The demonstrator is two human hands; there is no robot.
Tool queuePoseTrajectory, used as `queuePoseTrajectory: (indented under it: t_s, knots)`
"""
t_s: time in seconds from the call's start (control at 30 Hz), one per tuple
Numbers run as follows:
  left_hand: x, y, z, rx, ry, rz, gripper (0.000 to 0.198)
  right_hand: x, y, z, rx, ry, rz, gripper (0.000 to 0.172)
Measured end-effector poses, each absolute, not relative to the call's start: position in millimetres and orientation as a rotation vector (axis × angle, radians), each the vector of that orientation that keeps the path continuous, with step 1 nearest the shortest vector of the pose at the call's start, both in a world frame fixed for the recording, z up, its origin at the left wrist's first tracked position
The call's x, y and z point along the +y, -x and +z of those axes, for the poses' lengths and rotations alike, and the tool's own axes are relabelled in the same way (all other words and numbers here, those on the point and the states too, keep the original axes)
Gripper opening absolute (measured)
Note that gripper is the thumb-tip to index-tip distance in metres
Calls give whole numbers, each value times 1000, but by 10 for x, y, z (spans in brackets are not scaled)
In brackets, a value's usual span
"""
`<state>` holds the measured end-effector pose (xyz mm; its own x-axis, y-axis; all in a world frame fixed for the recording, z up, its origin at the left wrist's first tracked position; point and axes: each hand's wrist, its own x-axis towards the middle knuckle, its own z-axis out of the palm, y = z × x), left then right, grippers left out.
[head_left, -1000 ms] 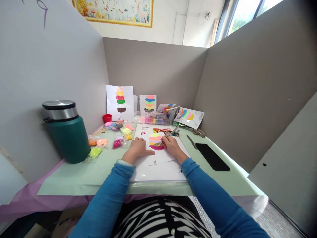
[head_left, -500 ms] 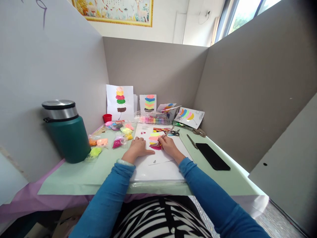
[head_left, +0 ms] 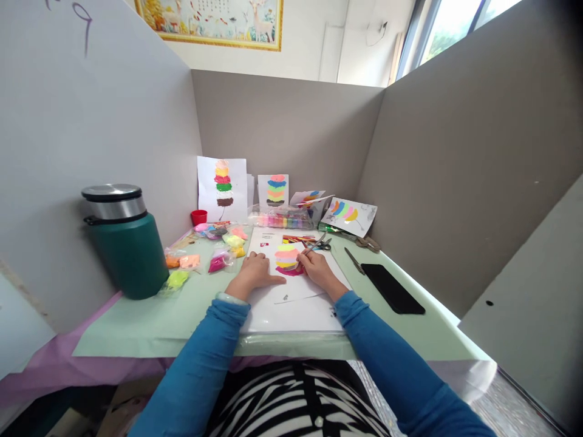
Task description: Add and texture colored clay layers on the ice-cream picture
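Observation:
A small sheet of white paper (head_left: 268, 293) lies before me, bearing stacked bands of yellow, salmon and magenta clay (head_left: 288, 254). My left hand (head_left: 255, 271) rests flat on its left side, thumb stretched out below the magenta band. At the right edge of the bands, my right hand (head_left: 317, 269) is closed around a slim greyish tool (head_left: 317, 242). The tool's back end points up and right; its tip is largely hidden by the fingers, and its exact kind is unclear.
Bagged coloured clay (head_left: 218, 260) and a green bottle (head_left: 127, 252) stand left. Colored pencils (head_left: 298, 239) and scissors (head_left: 324, 245) lie behind the paper. A knife-like tool (head_left: 354, 260) and a black phone (head_left: 392, 288) lie right. Clay pictures (head_left: 222, 189) lean at the back.
My right hand has shifted slightly right with the tool, drawing its tip back from the lower left of the bands and uncovering more of them. My left hand stays put.

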<state>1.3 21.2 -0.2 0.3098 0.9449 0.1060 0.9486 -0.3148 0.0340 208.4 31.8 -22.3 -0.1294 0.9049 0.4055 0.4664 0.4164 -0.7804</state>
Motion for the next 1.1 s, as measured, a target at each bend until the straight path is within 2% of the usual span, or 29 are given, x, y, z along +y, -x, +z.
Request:
queuePoseTrajectory:
  t_s: [0.53,1.1]
  knots:
    - [251,8,-33,-1809,2537,-165,84,284,-2309,-159,-1725,1265,564,25]
    - [211,-15,13,-1828,2521,-142,82,411,-2180,-320,-1684,1145,741,25]
